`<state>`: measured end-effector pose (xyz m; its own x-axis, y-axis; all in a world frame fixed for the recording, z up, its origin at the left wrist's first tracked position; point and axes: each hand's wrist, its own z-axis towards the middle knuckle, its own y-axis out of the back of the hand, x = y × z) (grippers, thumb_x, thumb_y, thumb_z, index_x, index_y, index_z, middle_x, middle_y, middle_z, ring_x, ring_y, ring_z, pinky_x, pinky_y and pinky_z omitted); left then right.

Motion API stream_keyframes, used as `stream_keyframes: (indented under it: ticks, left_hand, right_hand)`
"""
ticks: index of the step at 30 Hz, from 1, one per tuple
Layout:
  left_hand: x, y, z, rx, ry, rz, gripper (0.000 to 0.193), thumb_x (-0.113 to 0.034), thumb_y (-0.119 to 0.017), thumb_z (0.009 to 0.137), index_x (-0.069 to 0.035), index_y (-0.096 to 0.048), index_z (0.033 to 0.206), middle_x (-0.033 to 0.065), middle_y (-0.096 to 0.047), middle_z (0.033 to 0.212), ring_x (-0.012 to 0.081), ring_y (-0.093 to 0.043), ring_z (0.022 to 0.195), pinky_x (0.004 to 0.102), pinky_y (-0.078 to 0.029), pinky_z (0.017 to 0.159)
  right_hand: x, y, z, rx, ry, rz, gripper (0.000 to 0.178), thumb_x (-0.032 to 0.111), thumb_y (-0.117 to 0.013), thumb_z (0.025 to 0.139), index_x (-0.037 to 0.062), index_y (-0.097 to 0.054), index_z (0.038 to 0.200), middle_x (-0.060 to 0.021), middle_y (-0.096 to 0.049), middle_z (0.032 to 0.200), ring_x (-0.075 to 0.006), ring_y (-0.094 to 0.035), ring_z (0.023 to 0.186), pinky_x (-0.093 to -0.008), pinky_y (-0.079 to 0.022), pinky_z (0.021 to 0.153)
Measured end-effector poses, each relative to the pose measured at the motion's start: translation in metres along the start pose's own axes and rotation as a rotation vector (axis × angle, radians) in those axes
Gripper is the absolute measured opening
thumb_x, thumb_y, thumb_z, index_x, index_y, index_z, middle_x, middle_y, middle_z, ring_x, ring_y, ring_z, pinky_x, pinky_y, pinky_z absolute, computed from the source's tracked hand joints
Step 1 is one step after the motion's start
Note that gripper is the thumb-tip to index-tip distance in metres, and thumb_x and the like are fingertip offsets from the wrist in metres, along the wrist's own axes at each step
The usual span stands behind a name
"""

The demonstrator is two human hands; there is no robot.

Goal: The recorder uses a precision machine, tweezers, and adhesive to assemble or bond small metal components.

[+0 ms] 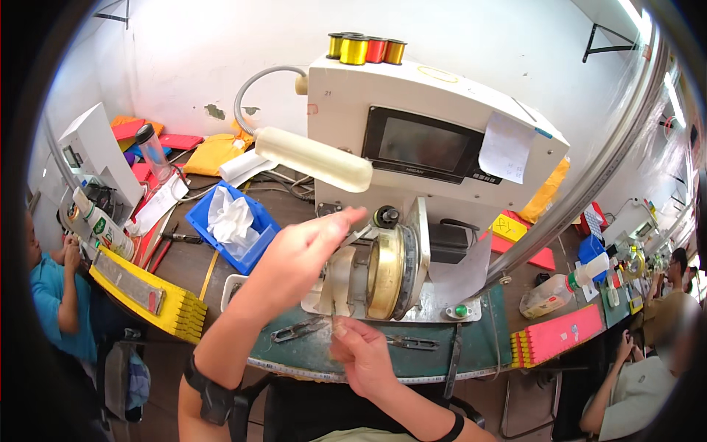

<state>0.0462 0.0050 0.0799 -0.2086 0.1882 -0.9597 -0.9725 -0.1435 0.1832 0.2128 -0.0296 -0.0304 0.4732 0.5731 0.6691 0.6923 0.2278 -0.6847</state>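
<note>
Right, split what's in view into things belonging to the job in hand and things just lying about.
Likely in the job:
- white machine
- gold wheel, near the left hand and right hand

Seemingly lying about:
- blue bin
- spools
- black-lidded bottle

White wall (199, 51) (dark chipped patches (214, 112)), bright strip light (631, 15) upper right, brown floor (163, 379).

Upper centre: a cluster of yellow, red and gold spools (355, 50). Left of centre: a blue bin (213, 241) containing crumpled white tissue (230, 225); above it, leftward, a dark-capped clear bottle (153, 151). Lower left: stacked yellow trays (184, 317). Lower right: a pink tray (567, 335).
</note>
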Motion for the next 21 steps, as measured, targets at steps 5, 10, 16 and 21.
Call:
stream_keyframes:
  ticks: [5, 10, 16, 21]
  left_hand:
    - [0.007, -0.001, -0.058, -0.195, -0.186, 0.293, 0.022, -0.009, -0.065, 0.097, 0.002, -0.067, 0.116, 0.0112, -0.069, 0.109, 0.0165, -0.065, 0.102, 0.0333, -0.052, 0.092]
    - [0.010, -0.003, -0.095, 0.057, 0.230, -0.065, 0.036, 0.005, -0.069, 0.089, -0.001, -0.059, 0.123, 0.0040, -0.063, 0.104, 0.0096, -0.062, 0.097, 0.0264, -0.052, 0.090]
    - [0.035, -0.010, -0.097, -0.034, 0.219, -0.312, 0.041, 0.010, -0.069, 0.085, -0.002, -0.051, 0.120, 0.0046, -0.063, 0.102, 0.0109, -0.065, 0.097, 0.0278, -0.054, 0.090]
    - [0.037, -0.014, -0.093, -0.077, 0.186, -0.308, 0.042, 0.012, -0.068, 0.084, -0.002, -0.049, 0.119, 0.0050, -0.064, 0.100, 0.0109, -0.065, 0.094, 0.0276, -0.055, 0.087]
  right_hand:
    - [0.008, 0.010, 0.001, 0.054, 0.093, -0.123, 0.012, 0.009, -0.071, 0.097, 0.0013, -0.073, 0.106, 0.0088, -0.051, 0.075, -0.0033, -0.036, 0.063, -0.0234, -0.027, 0.058]
    - [0.005, 0.013, 0.002, 0.107, 0.121, -0.196, 0.014, 0.008, -0.071, 0.097, 0.0008, -0.073, 0.109, 0.0091, -0.057, 0.081, 0.0001, -0.042, 0.069, -0.0196, -0.031, 0.062]
    - [0.007, 0.007, 0.005, 0.114, 0.179, -0.244, 0.013, 0.008, -0.071, 0.098, 0.0008, -0.073, 0.108, 0.0089, -0.058, 0.082, 0.0001, -0.043, 0.069, -0.0195, -0.032, 0.062]
    - [0.005, 0.010, 0.007, 0.095, 0.168, -0.232, 0.015, 0.010, -0.071, 0.099, 0.0009, -0.072, 0.111, 0.0087, -0.057, 0.080, 0.0001, -0.043, 0.068, -0.0184, -0.031, 0.061]
